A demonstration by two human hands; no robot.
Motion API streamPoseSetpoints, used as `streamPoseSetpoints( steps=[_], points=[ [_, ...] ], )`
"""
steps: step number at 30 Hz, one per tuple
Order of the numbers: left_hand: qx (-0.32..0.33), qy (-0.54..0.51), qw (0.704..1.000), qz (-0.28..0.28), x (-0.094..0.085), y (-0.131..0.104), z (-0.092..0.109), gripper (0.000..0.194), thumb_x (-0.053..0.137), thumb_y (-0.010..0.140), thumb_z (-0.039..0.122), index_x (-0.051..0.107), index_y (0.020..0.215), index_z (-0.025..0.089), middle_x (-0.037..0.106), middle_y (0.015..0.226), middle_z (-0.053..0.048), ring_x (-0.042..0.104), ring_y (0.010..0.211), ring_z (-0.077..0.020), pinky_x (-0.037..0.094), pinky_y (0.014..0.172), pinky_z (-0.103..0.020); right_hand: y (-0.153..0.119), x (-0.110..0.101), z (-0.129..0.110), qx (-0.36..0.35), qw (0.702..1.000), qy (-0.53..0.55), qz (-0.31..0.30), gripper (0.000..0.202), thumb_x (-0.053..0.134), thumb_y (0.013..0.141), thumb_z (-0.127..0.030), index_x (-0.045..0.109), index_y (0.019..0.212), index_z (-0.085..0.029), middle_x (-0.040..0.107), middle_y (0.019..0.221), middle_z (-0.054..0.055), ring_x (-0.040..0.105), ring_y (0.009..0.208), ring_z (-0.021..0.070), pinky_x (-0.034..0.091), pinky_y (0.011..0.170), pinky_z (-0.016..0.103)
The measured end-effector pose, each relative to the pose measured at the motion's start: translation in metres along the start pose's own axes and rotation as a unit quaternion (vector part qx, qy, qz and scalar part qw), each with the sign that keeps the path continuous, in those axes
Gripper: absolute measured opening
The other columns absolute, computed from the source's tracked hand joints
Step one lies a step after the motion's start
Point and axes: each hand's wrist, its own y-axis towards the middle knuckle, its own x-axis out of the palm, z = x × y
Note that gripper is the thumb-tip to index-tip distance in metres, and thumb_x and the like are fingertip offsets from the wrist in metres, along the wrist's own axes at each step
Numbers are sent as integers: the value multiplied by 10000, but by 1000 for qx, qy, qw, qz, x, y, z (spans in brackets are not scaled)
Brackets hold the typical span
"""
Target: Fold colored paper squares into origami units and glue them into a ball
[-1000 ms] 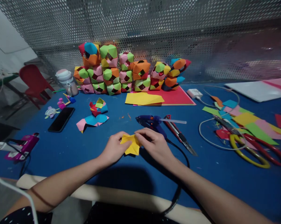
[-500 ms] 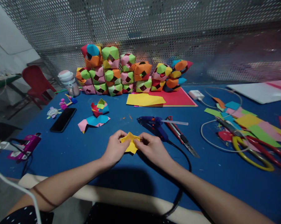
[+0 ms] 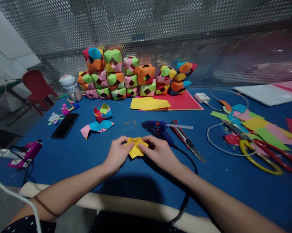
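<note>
A folded piece of yellow paper [image 3: 136, 150] is pinched between my two hands above the blue table [image 3: 87, 158]. My left hand [image 3: 117, 152] grips its left side, thumb on the near face. On the right side, my right hand [image 3: 159, 151] holds it the same way; the fingers behind the paper are partly hidden. Just beyond my right hand lies a blue glue gun [image 3: 157, 127] with a clear glue stick in its back. A red box cutter [image 3: 187, 140] with its blade out rests beside it. Folded paper pieces in pink and blue [image 3: 97, 126] lie farther left.
Stacked paper balls [image 3: 116, 79] line the back, near yellow sheets [image 3: 149, 103] and red paper [image 3: 182, 101]. Scissors [image 3: 259, 161], paper scraps [image 3: 264, 124] and a white cable are at right. A phone [image 3: 65, 125], bottle [image 3: 70, 86] and purple power strip [image 3: 27, 154] stand left.
The yellow paper has tilted and opened somewhat wider between my fingers, its top point no longer standing up. Both hands stay in nearly the same spot. The view has shifted slightly.
</note>
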Motion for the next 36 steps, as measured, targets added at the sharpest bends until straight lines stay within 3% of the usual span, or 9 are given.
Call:
streamPoseSetpoints(
  steps=[6,12,15,21,23,25,29,32,36],
  points=[
    [-9,-57,998,13,0,2,0,136,673,656,224,586,692,124,608,685,15,558,616,-101,445,617,-222,0,2,1,10,999,4,39,194,505,837,-281,625,746,-159,628,655,15,527,554,117,412,524,227],
    [-63,-34,997,-41,-1,2,4,177,685,612,166,608,765,122,633,702,3,562,610,-93,428,601,-208,0,-3,2,-55,997,-47,37,169,501,831,-213,608,708,-168,634,660,19,546,568,118,419,546,233],
    [-60,-23,997,-44,0,3,3,203,709,607,213,571,731,129,608,654,18,550,575,-87,414,565,-200,0,-1,3,-73,996,-49,26,172,499,836,-219,624,729,-169,650,681,30,564,590,127,430,558,241],
    [-25,-25,999,-1,-1,5,0,247,709,629,267,515,717,142,590,630,26,538,545,-87,401,507,-185,1,-12,-9,-15,999,-9,43,216,475,863,-306,643,845,-172,666,727,26,589,613,135,444,572,240],
    [-18,-20,999,16,-4,8,1,257,709,628,277,513,728,144,601,653,17,555,560,-100,416,512,-195,1,-27,-13,-9,998,-49,39,252,464,871,-347,624,772,-180,641,656,17,570,570,132,418,542,237],
    [-6,-4,999,33,-7,10,3,254,702,631,285,526,747,143,610,681,8,572,589,-115,431,524,-204,-1,-43,-13,-9,991,-133,-4,315,454,873,-381,582,654,-194,606,580,12,536,514,128,365,492,240],
    [29,32,998,50,-12,13,4,242,681,642,275,562,807,144,620,743,4,590,643,-128,452,563,-214,-1,-68,3,35,938,-342,-39,339,484,846,-420,556,589,-210,568,511,27,513,458,147,277,451,262],
    [61,60,996,38,-13,11,2,224,651,674,284,583,842,152,629,784,4,595,678,-131,463,600,-219,3,-71,16,72,911,-405,-22,372,480,832,-489,575,603,-211,605,561,57,563,506,181,277,454,263],
    [89,92,991,25,-14,11,-4,197,625,710,288,601,853,156,635,811,-5,593,709,-132,462,620,-216,9,-64,22,109,904,-413,28,420,455,808,-580,588,679,-203,662,728,87,617,628,225,324,478,271]
  ],
)
